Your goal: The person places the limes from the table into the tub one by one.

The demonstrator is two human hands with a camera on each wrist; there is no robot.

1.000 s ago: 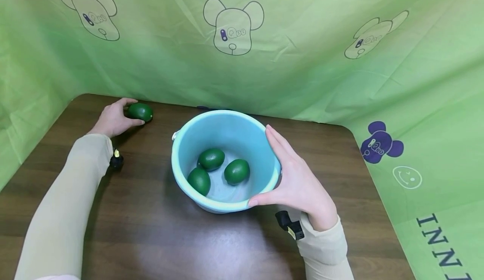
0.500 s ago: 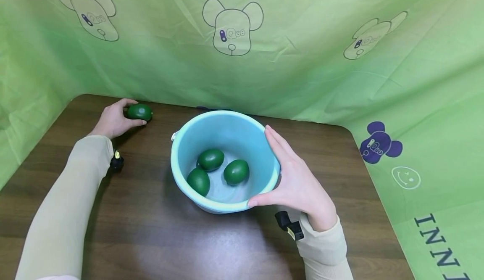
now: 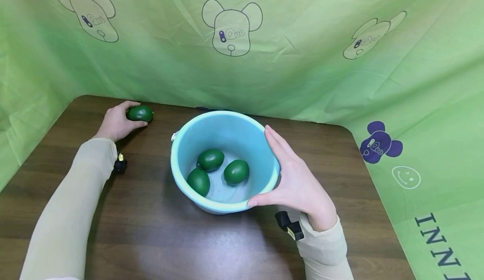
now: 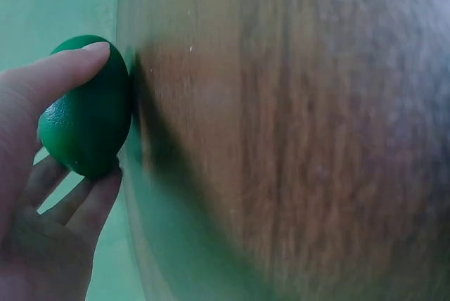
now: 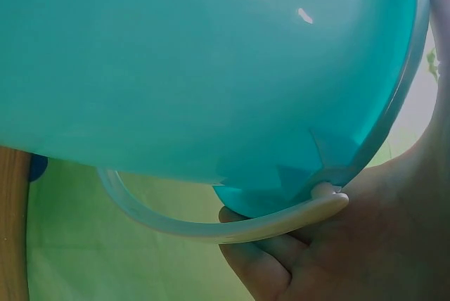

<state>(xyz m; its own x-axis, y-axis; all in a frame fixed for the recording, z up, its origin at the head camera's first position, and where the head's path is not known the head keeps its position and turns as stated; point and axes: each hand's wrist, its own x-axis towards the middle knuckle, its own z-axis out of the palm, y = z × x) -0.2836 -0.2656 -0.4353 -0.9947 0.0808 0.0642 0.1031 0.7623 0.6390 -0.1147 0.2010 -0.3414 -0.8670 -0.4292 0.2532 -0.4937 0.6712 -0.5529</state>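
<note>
At the back left of the table, my left hand (image 3: 115, 123) pinches a dark green, oval lime (image 3: 141, 113) between thumb and fingers. In the left wrist view the thumb lies across one side of the lime (image 4: 91, 122), fingertips on the other, close by the tabletop. My right hand (image 3: 302, 183) holds a light blue bucket (image 3: 223, 130) by its right side, thumb over the front rim, fingers along the back. Inside the bucket lie three more limes (image 3: 236, 172). From the right wrist, the bucket's pale handle (image 5: 190, 229) shows hanging along its outside, near the palm.
The brown wooden table (image 3: 143, 221) has rounded back corners. Green cloth (image 3: 302, 78) printed with bear outlines hangs behind it and at both sides. Black wrist cameras (image 3: 290, 226) sit at the cuffs.
My left wrist and forearm have shifted slightly right, while the lime has barely moved. The right hand and bucket stay put.
</note>
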